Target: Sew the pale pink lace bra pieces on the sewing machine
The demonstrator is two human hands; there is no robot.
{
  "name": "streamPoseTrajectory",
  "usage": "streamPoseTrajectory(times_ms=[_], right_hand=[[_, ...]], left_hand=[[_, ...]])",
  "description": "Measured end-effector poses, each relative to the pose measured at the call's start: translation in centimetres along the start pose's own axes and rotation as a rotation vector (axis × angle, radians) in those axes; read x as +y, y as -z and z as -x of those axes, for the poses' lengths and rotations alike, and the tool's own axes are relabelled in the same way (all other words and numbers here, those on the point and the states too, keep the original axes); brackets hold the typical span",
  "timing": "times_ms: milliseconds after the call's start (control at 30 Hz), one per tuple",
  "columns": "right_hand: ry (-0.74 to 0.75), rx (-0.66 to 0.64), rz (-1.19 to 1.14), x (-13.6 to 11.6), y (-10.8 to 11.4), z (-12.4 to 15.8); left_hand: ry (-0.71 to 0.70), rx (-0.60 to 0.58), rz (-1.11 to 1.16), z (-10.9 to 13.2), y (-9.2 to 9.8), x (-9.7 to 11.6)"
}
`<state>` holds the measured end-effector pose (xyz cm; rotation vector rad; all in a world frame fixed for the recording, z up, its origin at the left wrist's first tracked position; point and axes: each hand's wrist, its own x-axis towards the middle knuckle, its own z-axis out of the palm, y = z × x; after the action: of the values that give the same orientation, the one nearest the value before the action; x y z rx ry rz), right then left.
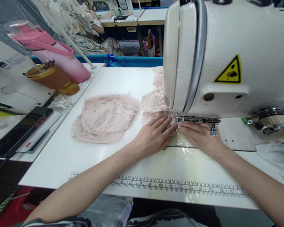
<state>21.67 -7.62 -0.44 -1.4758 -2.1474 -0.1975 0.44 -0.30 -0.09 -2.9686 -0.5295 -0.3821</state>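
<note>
My left hand (pixel 153 134) lies flat with fingers stretched out, pressing a pale pink lace piece (pixel 153 104) onto the white table beside the presser foot (pixel 180 121) of a white sewing machine (pixel 227 56). My right hand (pixel 200 135) lies on the other side of the foot, fingers stretched toward the lace edge under the needle. The fingertips of both hands nearly meet at the foot. A stack of pink lace pieces (pixel 104 116) lies to the left of my left hand.
A pink bottle (pixel 54 50) and an amber cup (pixel 50 77) stand at the far left, with a black control panel (pixel 21 132) below them. A printed ruler (pixel 180 186) runs along the table's front edge. Another person in floral clothing (pixel 80 25) sits behind.
</note>
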Motion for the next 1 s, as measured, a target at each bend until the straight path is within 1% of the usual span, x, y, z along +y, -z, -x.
streamPoseTrajectory(times_ms=[300, 533, 633, 700, 800, 867, 933, 1000], right_hand=[[-0.176, 0.014, -0.114, -0.7, 0.6, -0.9], [-0.226, 0.034, -0.15, -0.2, -0.1, -0.4], [-0.221, 0.028, -0.121, -0.1, -0.3, -0.2], [-0.207, 0.022, -0.084, 0.0, -0.4, -0.1], [-0.134, 0.042, -0.012, 0.2, -0.5, 0.0], [-0.048, 0.065, 0.042, 0.4, -0.5, 0.2], [0.009, 0.074, 0.094, 0.4, -0.6, 0.6], [0.02, 0.052, 0.133, 0.3, -0.7, 1.1]], left_hand=[[0.014, 0.008, -0.02, -0.2, 0.0, -0.1], [0.026, -0.014, -0.029, -0.3, 0.1, -0.2], [0.034, -0.008, -0.047, -0.4, 0.1, -0.1], [0.023, 0.029, -0.069, -0.3, 0.0, 0.0], [-0.074, 0.098, -0.101, -0.1, -0.1, 0.1], [-0.125, 0.1, -0.095, 0.0, -0.2, 0.2], [-0.105, 0.081, -0.069, 0.1, -0.2, 0.1], [-0.052, 0.074, -0.041, 0.0, -0.2, 0.1]])
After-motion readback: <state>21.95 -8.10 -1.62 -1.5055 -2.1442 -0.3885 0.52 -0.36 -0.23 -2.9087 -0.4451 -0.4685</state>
